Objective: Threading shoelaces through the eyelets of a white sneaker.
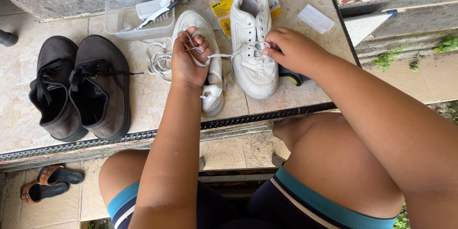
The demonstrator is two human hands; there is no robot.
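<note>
White cotton-looking lace (222,55), stretched thin between both hands above a pale tiled ledge (152,100). Wound in loops around the fingers of the left hand (190,56), which closes on the coil with thumb pressed over it. Pinched at the other end by the fingertips of the right hand (286,47), right at the eyelets of the larger-looking white sneaker (253,52). Probably soft, limp and very light; likely to slip through a loose hold, so best taken near the stiff tip or kept wrapped round a finger as here. Sneaker itself seemingly light, with a stiffish smooth upper, easiest steadied by the tongue or the side wall.

Second white sneaker (210,86) lying just beside the first, directly under the left hand, partly hidden by it. Loose heap of more white lace (156,61) touching that shoe on its outer side, close enough to tangle with the held one. Clear plastic tub (119,19) with a brush (155,16) resting in it behind the heap. Yellow packet (222,12) tucked between the two sneakers' heels, a white paper slip (316,18) off to the right. Pair of dark laced shoes (78,86) well apart at the left of the ledge. Brown sandals (47,183) on the lower floor, out of the way
</note>
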